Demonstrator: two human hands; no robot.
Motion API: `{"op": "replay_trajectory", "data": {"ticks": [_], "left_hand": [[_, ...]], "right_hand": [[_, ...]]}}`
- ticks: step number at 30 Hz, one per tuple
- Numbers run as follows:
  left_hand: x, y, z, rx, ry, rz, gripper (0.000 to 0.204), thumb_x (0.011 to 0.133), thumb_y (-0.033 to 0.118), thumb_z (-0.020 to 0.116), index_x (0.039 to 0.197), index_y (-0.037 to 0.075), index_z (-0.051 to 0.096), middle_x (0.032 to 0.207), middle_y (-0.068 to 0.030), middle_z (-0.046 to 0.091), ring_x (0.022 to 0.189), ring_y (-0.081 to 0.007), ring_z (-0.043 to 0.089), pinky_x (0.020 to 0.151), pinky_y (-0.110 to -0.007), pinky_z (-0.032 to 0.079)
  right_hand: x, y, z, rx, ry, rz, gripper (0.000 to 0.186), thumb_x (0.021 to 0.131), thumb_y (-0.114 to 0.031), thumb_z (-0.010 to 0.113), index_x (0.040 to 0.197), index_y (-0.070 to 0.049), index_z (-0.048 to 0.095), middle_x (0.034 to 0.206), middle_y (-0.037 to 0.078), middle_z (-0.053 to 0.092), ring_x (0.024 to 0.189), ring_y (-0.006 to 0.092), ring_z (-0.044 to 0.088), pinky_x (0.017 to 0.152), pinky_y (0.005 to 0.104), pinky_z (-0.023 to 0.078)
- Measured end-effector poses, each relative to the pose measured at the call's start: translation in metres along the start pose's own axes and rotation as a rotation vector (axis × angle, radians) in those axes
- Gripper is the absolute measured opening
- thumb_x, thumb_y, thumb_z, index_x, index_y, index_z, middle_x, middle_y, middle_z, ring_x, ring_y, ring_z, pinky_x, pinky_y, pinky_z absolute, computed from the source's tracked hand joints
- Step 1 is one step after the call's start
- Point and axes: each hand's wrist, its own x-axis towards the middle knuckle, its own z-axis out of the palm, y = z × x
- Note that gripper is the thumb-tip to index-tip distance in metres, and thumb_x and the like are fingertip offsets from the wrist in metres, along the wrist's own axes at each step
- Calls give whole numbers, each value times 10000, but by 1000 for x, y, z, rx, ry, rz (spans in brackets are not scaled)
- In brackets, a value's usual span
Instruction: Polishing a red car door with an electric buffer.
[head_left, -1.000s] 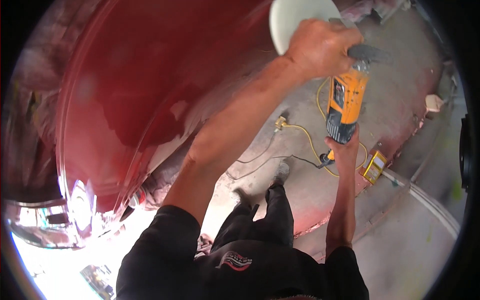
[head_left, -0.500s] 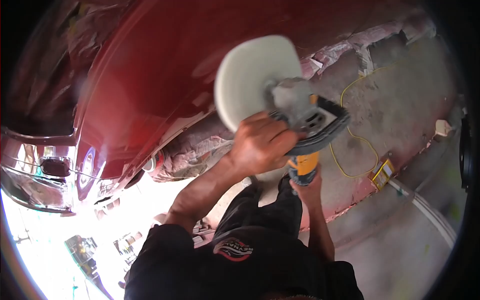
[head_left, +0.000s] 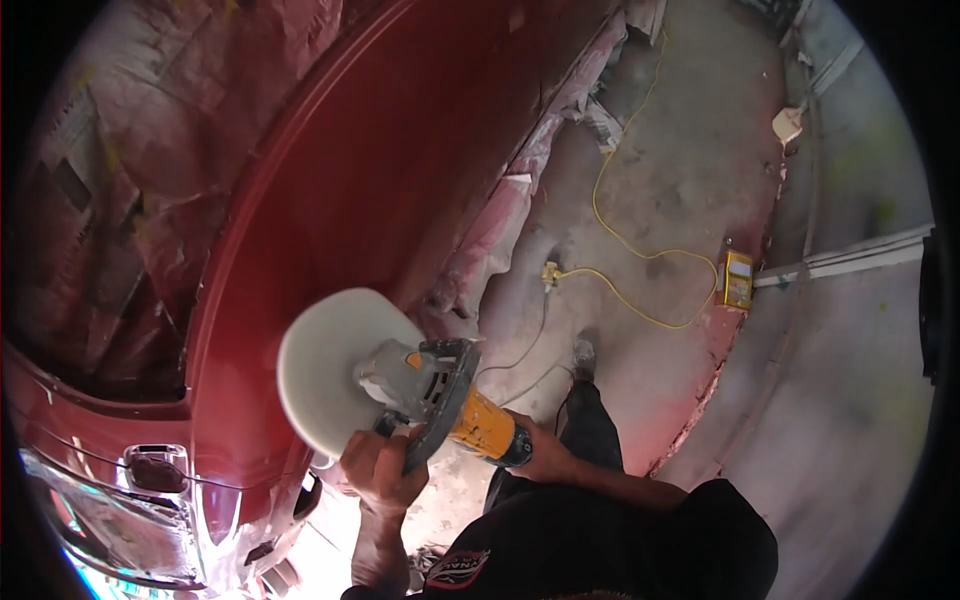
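Observation:
I hold a yellow and grey electric polisher (head_left: 484,424) with both hands. Its round whitish pad (head_left: 330,365) faces the glossy dark red car body panel (head_left: 300,190); whether they touch is hard to tell. Around the black loop handle beside the tool's head, the fingers of my left hand (head_left: 385,472) are wrapped. My right hand (head_left: 545,452) grips the rear end of the yellow body, its fingers partly hidden behind the tool.
Masking sheet (head_left: 120,190) covers the car's left part; crumpled plastic (head_left: 500,235) hangs along its lower edge. A yellow extension cord (head_left: 640,255) crosses the floor, plugged to a grey cable (head_left: 545,315). By the wall lies a yellow box (head_left: 737,280).
The polisher has moved left and nearer to me along the panel, both hands still on it. My view has turned, bringing the cord connection into sight.

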Motion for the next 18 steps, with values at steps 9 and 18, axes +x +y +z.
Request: {"op": "replay_trajectory", "data": {"ticks": [9, 18], "left_hand": [[116, -5, 49, -102, 52, 89, 187, 625, -6, 760, 735, 36, 614, 612, -94, 563, 523, -281, 553, 505, -387, 437], [265, 4, 125, -203, 92, 227, 216, 599, -13, 747, 739, 46, 594, 631, -107, 581, 537, -319, 560, 526, -404, 450]], "right_hand": [[42, -46, -70, 19, 128, 23, 955, 704, -91, 867, 1492, -24, 331, 1311, 182, 620, 1262, 234, 594, 1075, 383, 452], [113, -69, -163, 61, 379, -98, 867, 636, -59, 856, 1385, -13, 422, 1209, 140, 636, 1137, 228, 622, 1003, 377, 480]]}}
